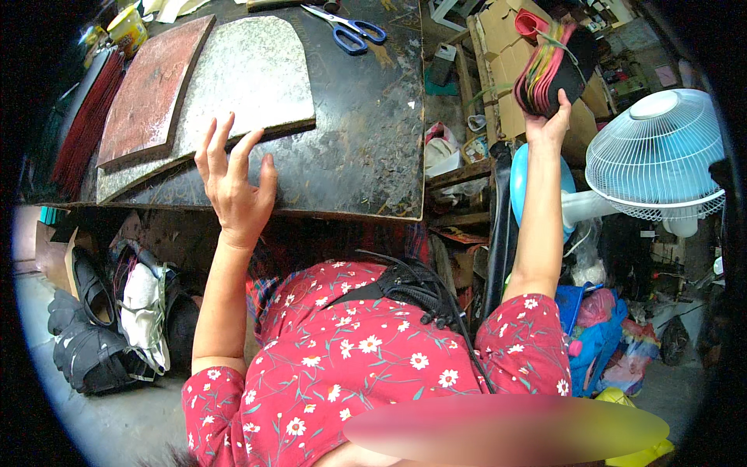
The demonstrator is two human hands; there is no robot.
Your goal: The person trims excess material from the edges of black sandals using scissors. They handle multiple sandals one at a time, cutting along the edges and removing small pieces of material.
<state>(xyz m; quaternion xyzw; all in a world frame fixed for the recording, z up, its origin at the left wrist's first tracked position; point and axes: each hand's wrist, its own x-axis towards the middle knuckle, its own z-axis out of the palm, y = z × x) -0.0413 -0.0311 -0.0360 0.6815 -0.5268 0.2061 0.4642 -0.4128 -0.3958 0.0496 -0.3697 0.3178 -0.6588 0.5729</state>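
Observation:
My right hand is raised at the far right, its fingers wrapped round a tied bundle of sole-shaped pieces. The pieces are dark on the outside, with pink, red and yellow edges layered together, and a thin tie runs across them. Over the front edge of the dark worktable, my left hand is open, fingers spread, holding nothing. Just beyond its fingertips lies a pale, speckled slab with a rounded far corner. A worn reddish board rests partly on that slab.
Blue-handled scissors lie open on the far part of the table. Dark red strips and a yellow tub are at the left. A caged fan stands close by my right forearm. Black shoe parts sit on the floor at left.

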